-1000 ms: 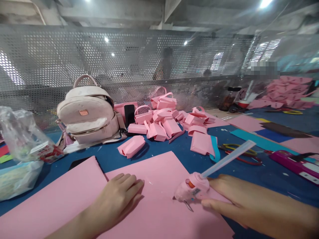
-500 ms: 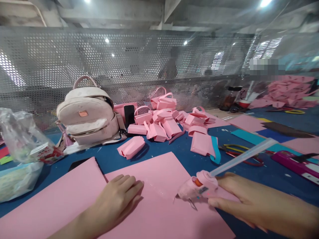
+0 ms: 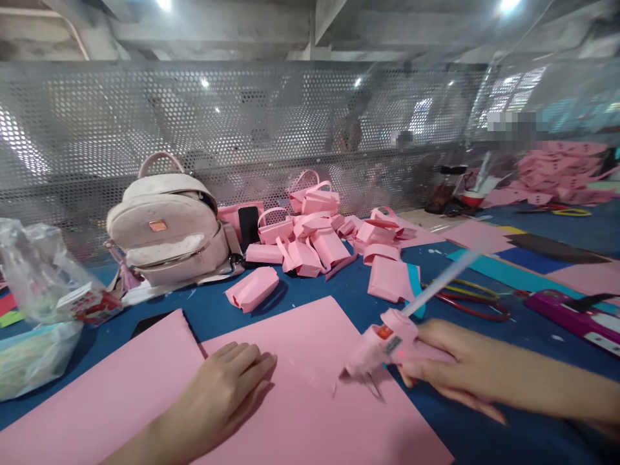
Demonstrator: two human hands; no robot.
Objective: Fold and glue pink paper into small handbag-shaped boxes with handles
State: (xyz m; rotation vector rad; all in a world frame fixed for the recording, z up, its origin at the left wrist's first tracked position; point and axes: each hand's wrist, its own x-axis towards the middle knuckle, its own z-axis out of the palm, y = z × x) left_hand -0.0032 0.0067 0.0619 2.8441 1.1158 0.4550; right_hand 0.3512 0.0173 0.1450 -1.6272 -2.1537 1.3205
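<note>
My left hand (image 3: 232,387) rests on a large pink sheet (image 3: 310,336), palm down with its fingers close together and lying flat. Held in my right hand (image 3: 445,368) is a pink glue gun (image 3: 382,342) with a long clear glue stick (image 3: 443,281) standing out of its back. The gun's nozzle points down and left, just over the sheet, and its wire stand shows underneath. A faint line of clear glue (image 3: 307,373) runs across the sheet between my hands. Another pink sheet (image 3: 111,394) lies at the left, under my left forearm.
Folded pink paper pieces (image 3: 310,242) are heaped on the blue table behind the sheet. A cream backpack (image 3: 165,226) stands back left, near plastic bags (image 3: 39,278) and a small box (image 3: 90,302). At right lie pliers (image 3: 475,303), coloured strips and a purple power strip (image 3: 571,316).
The glue gun in my right hand has tilted, its glue stick now steeper and nearer the middle. My left hand has stayed in place on the sheet.
</note>
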